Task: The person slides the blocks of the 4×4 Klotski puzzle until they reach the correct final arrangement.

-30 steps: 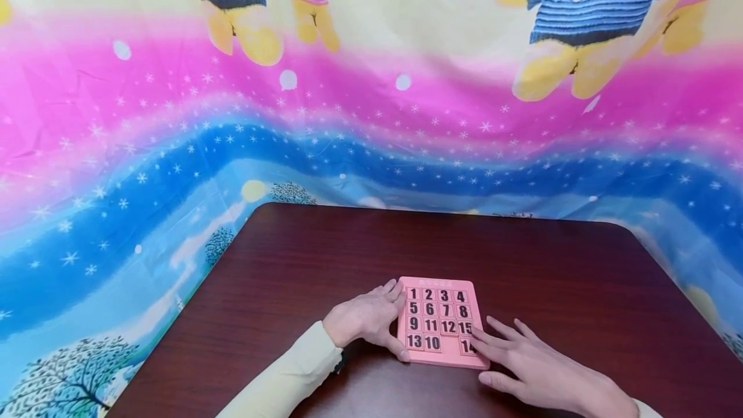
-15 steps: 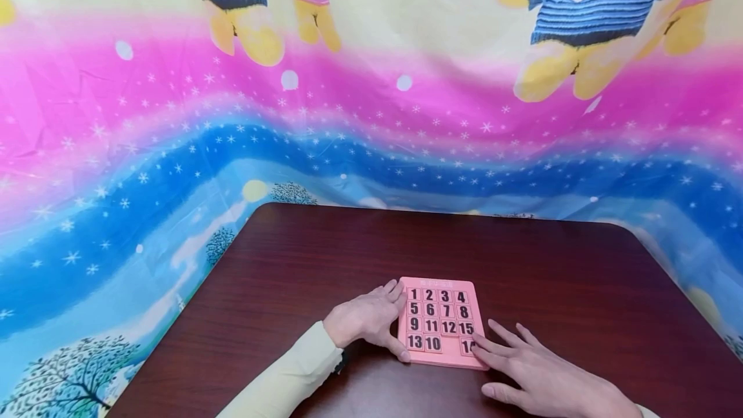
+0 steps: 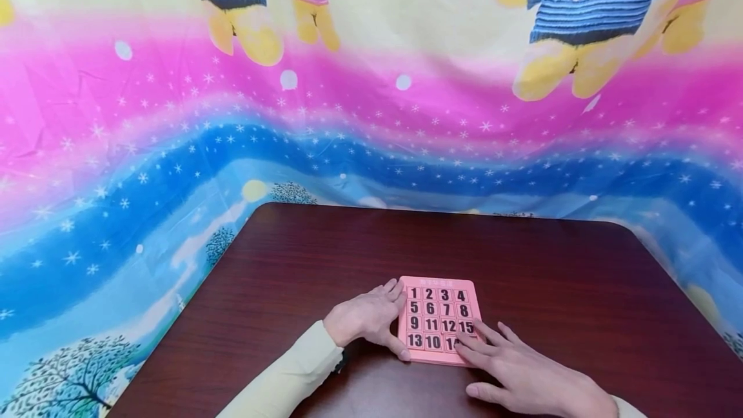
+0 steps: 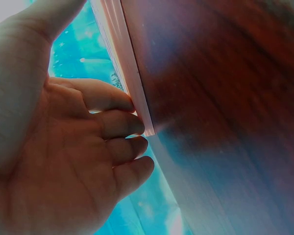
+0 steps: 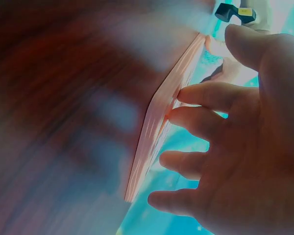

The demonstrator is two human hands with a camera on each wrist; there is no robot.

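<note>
A pink sliding number puzzle [image 3: 435, 358] lies flat on the table, its tiles in rows of black numerals. My left hand [image 3: 368, 316] rests along its left side, fingertips at the upper edge and thumb at the near left corner. In the left wrist view, relaxed fingertips [image 4: 137, 171] meet the puzzle's side [image 4: 132, 73]. My right hand [image 3: 522, 369] reaches over the near right corner with fingers spread, touching the 14 tile [image 3: 450, 343] beside the 10 tile [image 3: 432, 342]. Fingers partly cover that tile and the bottom right slot. The right wrist view shows straight fingers [image 5: 201, 120] at the puzzle's edge.
The dark brown table [image 3: 325, 244] has rounded far corners. Behind and around it hangs a colourful cloth [image 3: 360, 140] printed with bears, snowflakes and trees. Pale sleeves [image 3: 290, 369] cover my forearms.
The 14 tile has slid left from the bottom right corner to sit beside the 10. My right hand has shifted left with it; the left hand has stayed in place.
</note>
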